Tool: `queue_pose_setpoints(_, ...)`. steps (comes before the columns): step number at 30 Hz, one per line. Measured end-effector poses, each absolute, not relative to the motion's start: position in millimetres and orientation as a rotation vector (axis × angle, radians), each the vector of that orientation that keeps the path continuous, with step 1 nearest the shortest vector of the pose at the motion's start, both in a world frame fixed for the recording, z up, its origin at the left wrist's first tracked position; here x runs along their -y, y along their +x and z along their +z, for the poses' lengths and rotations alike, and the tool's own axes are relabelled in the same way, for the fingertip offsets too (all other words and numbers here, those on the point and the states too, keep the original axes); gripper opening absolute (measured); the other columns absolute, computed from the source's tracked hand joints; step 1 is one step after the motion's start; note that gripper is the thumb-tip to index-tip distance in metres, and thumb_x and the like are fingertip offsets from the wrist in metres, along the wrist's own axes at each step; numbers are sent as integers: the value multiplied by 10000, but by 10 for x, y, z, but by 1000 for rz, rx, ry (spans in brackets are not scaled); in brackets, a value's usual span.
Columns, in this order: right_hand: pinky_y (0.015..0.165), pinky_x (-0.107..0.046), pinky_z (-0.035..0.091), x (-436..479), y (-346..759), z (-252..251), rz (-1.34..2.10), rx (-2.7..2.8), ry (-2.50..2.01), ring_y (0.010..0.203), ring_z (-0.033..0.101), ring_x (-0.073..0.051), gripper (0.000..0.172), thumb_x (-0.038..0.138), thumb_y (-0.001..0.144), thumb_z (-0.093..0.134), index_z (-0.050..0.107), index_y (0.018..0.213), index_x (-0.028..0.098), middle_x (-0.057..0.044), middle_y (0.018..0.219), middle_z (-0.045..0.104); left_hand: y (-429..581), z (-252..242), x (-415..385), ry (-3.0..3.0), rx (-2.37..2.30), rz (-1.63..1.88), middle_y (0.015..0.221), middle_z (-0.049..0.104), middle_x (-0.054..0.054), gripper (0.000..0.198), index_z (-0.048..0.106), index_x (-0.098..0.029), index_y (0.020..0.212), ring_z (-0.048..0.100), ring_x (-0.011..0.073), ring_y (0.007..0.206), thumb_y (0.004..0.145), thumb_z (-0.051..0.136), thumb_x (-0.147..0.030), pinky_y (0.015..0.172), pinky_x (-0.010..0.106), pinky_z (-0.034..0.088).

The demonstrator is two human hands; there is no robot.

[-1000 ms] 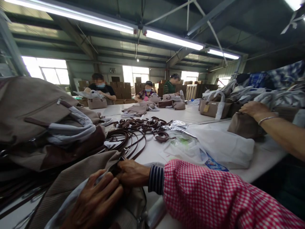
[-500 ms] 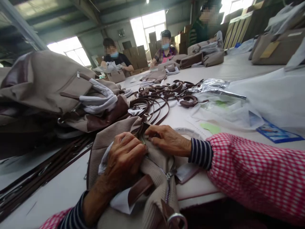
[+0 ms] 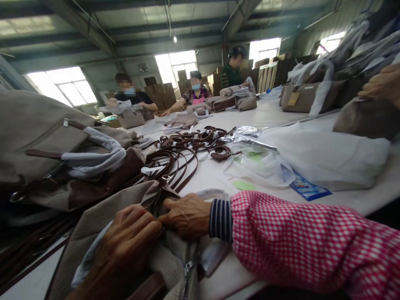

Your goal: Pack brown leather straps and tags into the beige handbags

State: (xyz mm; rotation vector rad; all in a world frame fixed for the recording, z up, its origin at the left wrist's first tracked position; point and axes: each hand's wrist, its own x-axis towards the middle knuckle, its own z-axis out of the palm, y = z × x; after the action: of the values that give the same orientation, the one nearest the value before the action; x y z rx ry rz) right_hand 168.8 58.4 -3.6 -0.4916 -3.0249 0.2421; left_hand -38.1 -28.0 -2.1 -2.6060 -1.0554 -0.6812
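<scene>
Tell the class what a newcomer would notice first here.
Nearest the camera, the left hand and right hand press a beige bag, a red checked sleeve on the right arm. Behind them a tangle of brown straps lies mid-table, beside stacked bags at left.

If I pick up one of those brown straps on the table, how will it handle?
Probably floppy: the straps lie in loose loops and coils. Likely light, being thin. They overlap, so one may drag others along.
</scene>
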Motion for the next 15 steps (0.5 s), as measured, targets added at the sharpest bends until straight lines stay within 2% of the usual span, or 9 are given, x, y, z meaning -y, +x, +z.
queue_pose_setpoints(4,498,-300,286,-671,1620,-39,256,3058,-482,686,495,-159,240,216,936,557,659,1152,195,-66,1059,614,-479,58,164,-2689,1069,-572,742,593,-4,302,609,-216,786,510,175,696,1042,452,-181,716,324,404)
queue_pose_setpoints(7,566,-286,374,-671,1652,-48,274,3057,-432,782,544,-171,205,158,923,564,649,1109,169,-67,1034,622,-484,151,96,-2757,1142,-508,808,654,13,341,611,-224,768,555,178,727,1054,426,-223,661,290,432)
queue_pose_setpoints(11,715,-294,474,-574,1759,-33,251,3028,-453,872,580,-188,314,170,934,570,620,1244,144,-94,1126,626,-474,201,44,-2781,1091,-504,770,680,7,327,634,-239,755,589,182,711,1031,459,-249,657,274,480)
queue_pose_setpoints(15,732,-331,515,-503,1779,-18,272,3019,-553,971,620,-245,401,260,944,575,592,1319,119,-135,1195,637,-551,118,-63,-2701,1181,-518,772,683,-2,304,684,-271,812,606,200,723,1008,452,-289,666,289,493)
